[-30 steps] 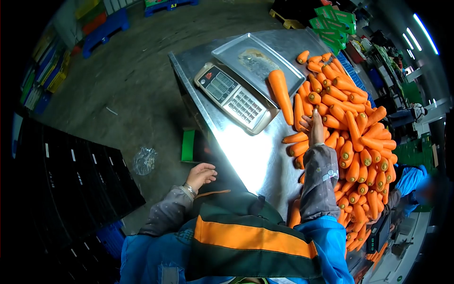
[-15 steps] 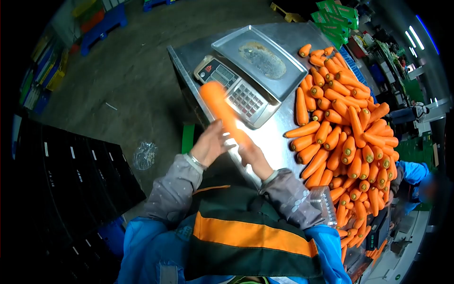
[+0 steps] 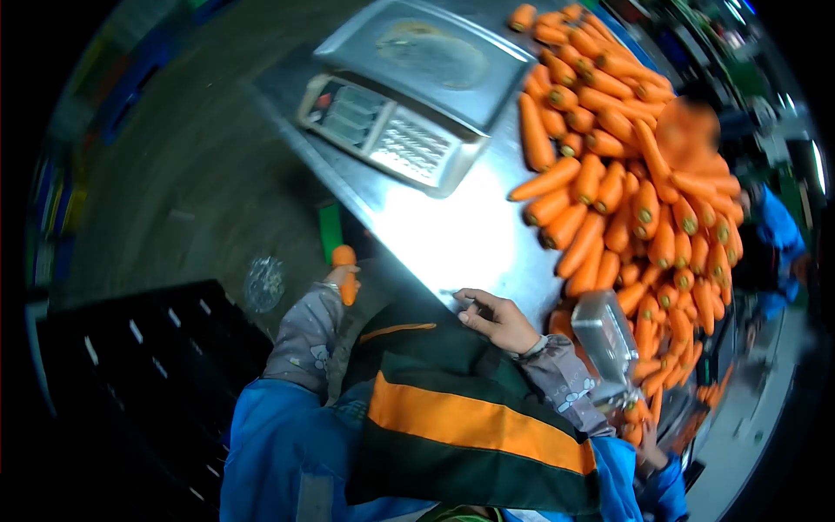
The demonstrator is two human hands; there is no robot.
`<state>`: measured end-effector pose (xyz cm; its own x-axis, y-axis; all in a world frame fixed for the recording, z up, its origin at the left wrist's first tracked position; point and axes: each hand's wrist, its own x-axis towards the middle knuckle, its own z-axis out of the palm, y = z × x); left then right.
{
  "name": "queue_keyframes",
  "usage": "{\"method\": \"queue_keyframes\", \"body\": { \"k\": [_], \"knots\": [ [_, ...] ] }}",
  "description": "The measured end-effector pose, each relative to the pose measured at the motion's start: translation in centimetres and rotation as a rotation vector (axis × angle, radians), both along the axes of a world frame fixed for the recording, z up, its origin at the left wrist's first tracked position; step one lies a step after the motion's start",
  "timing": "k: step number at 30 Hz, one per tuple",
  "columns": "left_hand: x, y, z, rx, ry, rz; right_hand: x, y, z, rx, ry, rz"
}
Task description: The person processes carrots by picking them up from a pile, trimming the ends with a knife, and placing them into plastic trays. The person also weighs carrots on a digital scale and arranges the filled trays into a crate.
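Observation:
An orange carrot [image 3: 344,257] is gripped in my left hand [image 3: 337,277], away from the table and low beside the dark green apron. The carrot stands roughly upright; my fingers hide its middle. My right hand [image 3: 500,320] is at the table's near edge, holding nothing, its thumb and bent fingers apart. A large heap of carrots [image 3: 609,191] lies on the metal table [image 3: 374,196], to the right of that hand. Close to my right sleeve, a clear plastic box [image 3: 604,335] rests against the heap.
A scale [image 3: 383,130] with a metal tray [image 3: 435,48] stands on the table. Black crates [image 3: 148,374] are at the left, and a crumpled clear bag [image 3: 264,284] lies on the floor. Another person's hand [image 3: 649,451] is beside the carrots at lower right.
The carrot went from both hands by the scale down to the left in my left hand. My right hand let go and drew back. The camera view shifted, and the plastic box now appears tilted.

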<state>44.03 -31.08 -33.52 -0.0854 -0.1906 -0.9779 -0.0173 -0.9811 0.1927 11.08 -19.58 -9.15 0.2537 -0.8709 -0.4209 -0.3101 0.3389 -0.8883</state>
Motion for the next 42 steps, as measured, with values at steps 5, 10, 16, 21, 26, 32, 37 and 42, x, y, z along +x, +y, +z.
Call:
{"method": "queue_keyframes", "body": {
  "k": [5, 10, 16, 21, 26, 32, 37, 42],
  "knots": [
    [-0.4, -5.1, -2.3, -0.06, -0.018, -0.155, -1.8, 3.9, 0.0, -0.005, 0.143, -0.151],
    [-1.2, -5.6, -2.8, -0.121, -0.092, -0.262, -6.9, 10.6, 1.1, -0.136, 0.073, -0.69],
    [-4.3, -0.5, -2.1, -0.136, -0.119, -0.366, -20.4, 27.6, 2.8, -0.246, 0.177, -1.647],
    [-8.6, 4.1, -0.6, -0.179, -0.11, -0.417, -29.7, 49.4, -5.2, -0.107, 1.006, -1.624],
    [-13.1, 8.8, 2.1, -0.253, -0.119, -0.452, -35.4, 63.1, -4.9, 0.639, 1.32, -1.666],
    [-16.1, 12.4, 6.3, -0.363, -0.06, -0.513, -41.6, 73.5, -6.6, 0.8, 1.413, -1.691],
    [-16.6, 15.0, 10.3, -0.441, -0.001, -0.636, -46.3, 79.0, -8.2, 0.786, 1.517, -1.276],
    [-20.7, 17.8, 13.8, -0.531, -0.248, -1.09, -49.4, 79.0, -6.2, 0.453, 1.375, -1.344]
  ]
}}
